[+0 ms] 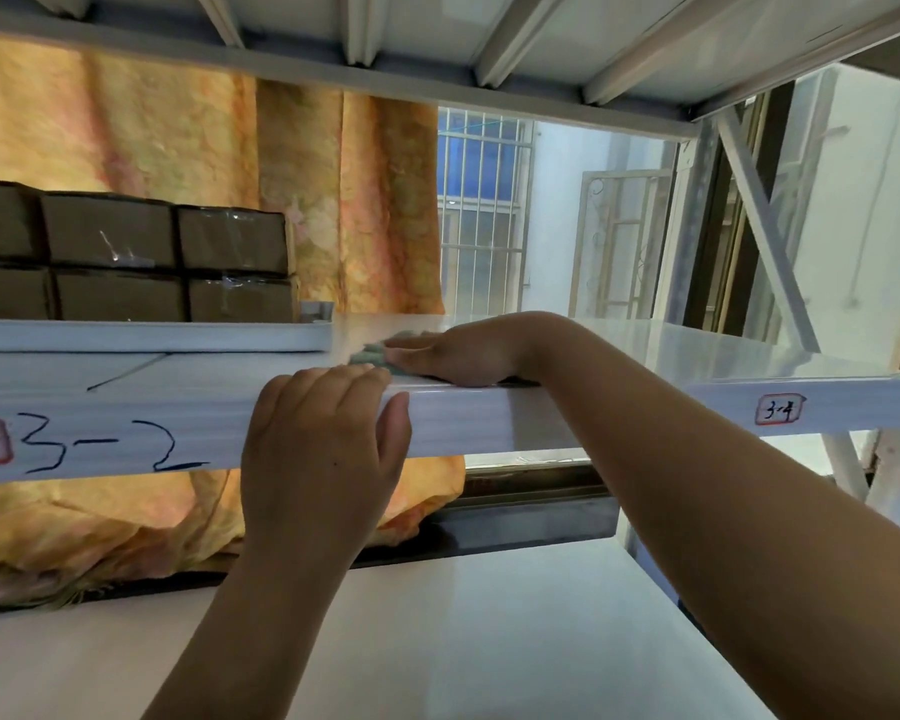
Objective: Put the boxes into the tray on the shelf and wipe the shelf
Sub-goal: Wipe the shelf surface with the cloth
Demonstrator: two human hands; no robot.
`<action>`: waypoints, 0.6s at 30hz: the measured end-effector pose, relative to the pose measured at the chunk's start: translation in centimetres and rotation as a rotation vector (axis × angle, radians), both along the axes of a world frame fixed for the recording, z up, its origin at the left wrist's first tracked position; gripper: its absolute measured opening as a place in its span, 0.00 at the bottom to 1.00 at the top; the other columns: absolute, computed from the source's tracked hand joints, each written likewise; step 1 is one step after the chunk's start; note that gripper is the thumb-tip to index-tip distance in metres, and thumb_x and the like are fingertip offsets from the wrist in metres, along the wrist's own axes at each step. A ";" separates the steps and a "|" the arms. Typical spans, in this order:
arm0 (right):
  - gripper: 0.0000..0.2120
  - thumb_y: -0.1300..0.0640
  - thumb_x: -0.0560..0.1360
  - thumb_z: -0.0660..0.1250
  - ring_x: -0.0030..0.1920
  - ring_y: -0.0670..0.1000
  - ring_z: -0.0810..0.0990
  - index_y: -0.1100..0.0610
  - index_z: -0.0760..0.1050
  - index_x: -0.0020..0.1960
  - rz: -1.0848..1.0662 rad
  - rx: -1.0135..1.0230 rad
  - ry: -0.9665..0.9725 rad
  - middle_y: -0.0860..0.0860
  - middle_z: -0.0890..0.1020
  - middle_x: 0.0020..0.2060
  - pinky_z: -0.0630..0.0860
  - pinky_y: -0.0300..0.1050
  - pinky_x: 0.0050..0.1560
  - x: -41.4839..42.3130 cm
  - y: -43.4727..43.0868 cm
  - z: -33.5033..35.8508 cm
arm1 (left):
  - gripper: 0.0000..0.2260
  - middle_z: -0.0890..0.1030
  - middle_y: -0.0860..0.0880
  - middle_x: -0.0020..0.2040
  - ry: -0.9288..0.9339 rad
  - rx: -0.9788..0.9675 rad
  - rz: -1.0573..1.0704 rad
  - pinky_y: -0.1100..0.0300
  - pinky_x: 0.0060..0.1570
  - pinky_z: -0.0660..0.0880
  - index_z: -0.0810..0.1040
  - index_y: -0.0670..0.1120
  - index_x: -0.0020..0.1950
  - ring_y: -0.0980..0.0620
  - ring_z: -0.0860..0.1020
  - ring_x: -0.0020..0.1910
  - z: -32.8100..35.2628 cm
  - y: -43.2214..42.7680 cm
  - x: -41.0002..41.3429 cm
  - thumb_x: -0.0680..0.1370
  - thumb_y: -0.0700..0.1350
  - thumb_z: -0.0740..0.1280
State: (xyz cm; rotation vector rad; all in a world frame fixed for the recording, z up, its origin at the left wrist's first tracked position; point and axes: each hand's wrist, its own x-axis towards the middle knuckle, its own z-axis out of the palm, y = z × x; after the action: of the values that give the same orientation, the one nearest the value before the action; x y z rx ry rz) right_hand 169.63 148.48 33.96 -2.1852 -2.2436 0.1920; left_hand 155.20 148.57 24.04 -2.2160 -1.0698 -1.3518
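- Wiping step in hand, by the look of it; boxing step judged done.
- Boxes (126, 257) stacked two rows high inside tray (152, 336), far left on shelf (619, 350); six brown faces visible, more possibly cut off at left edge.
- Right hand (463, 356) laid flat, palm down, on shelf top just right of tray corner; fingers (411, 350) stretched out straight, pressing a green cloth (372, 356) against the surface rather than gripping it. Only a small bunch of cloth showing past the fingertips.
- Left hand (323, 449) hooked over the shelf's front edge, fingers curled on top, thumb against the front face; steadying, holding nothing loose.
- Cloth near tray's right end, apart from it or just touching: cannot tell.
- Bare shelf stretching well to the right, toward the small label (779, 409).
- Next move, as a judgement: sweep cloth rightward and back across open surface, keeping flat pressure; avoid nudging tray.
- Area beneath tray likely left unwiped unless tray shifted.
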 end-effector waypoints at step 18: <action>0.32 0.38 0.80 0.44 0.74 0.55 0.61 0.58 0.60 0.75 -0.074 -0.017 -0.100 0.54 0.60 0.76 0.58 0.47 0.68 -0.7 4.7 1.7 | 0.15 0.78 0.47 0.28 -0.049 0.026 0.040 0.55 0.34 0.72 0.80 0.43 0.35 0.47 0.74 0.27 1.3 0.3 -0.1 0.75 0.48 0.59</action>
State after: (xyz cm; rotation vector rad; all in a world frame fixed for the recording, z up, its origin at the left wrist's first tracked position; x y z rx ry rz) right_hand 168.90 153.22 35.65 -2.3319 -2.2129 0.1039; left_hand 155.15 148.86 25.33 -2.1419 -1.1020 -1.4020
